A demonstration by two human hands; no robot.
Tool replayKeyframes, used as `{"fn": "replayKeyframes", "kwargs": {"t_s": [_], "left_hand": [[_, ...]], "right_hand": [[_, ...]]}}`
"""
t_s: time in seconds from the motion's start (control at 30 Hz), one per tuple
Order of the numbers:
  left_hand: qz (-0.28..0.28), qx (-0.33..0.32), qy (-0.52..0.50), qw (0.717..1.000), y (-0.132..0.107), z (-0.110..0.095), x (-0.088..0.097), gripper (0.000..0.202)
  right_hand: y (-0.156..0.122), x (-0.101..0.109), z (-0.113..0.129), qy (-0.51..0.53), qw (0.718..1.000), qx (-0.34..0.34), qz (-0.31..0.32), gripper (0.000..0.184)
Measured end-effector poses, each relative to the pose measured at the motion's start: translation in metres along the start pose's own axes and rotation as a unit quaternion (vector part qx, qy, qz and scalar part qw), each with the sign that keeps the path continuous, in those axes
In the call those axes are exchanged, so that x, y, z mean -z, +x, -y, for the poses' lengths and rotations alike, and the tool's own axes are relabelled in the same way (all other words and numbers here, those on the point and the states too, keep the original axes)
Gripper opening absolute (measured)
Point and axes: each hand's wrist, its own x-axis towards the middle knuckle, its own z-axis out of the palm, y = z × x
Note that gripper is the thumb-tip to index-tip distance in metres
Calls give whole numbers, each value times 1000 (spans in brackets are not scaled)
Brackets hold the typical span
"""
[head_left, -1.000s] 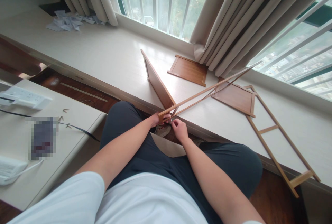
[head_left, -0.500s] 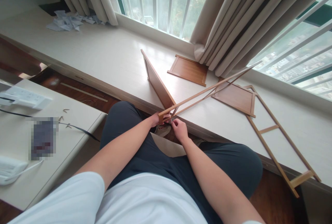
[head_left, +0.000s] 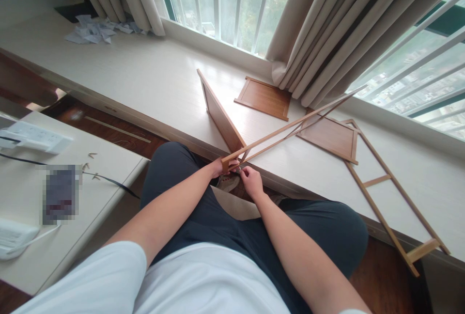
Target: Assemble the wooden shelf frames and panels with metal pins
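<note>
— Bamboo, that's what we have in hand: our left hand (head_left: 222,165) is clenched around the near end of a long frame (head_left: 290,127), at the middle of the picture, just past our knees.

— And our right hand (head_left: 250,180)?

— Its fingertips pinch something small right at that same end of the frame, touching it; what it is, we cannot tell. The frame slants up from our hands toward the curtain (head_left: 345,28) at the upper right.

— What lies about?

— A panel (head_left: 221,115) stands tilted on edge on the sill (head_left: 145,71), its near corner just beside our left hand. Two more panels lie flat behind it, one (head_left: 264,97) near the curtain, one (head_left: 330,137) under the frame. A ladder-like frame (head_left: 388,193) lies flat at the right. Screws (head_left: 90,164) sit on the table (head_left: 109,178) at the left; crumpled paper (head_left: 96,30) is at the upper left.
</note>
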Motion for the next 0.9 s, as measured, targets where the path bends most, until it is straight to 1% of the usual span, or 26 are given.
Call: {"fn": "replayKeyframes", "kwargs": {"t_s": [0.13, 0.4, 0.73, 0.9], "left_hand": [[5, -1, 0, 1000, -1, -1, 0, 45], [-10, -2, 0, 1000, -2, -2, 0, 45], [-3, 0, -1, 1000, 2, 1, 1, 42], [0, -4, -7, 1000, 3, 2, 1, 44]], "right_hand": [[1, 0, -1, 0, 1000, 1, 0, 22], [0, 2, 3, -3, 1000, 2, 3, 23], [0, 2, 3, -9, 1000, 2, 2, 22], [0, 2, 3, -12, 1000, 5, 3, 22]]}}
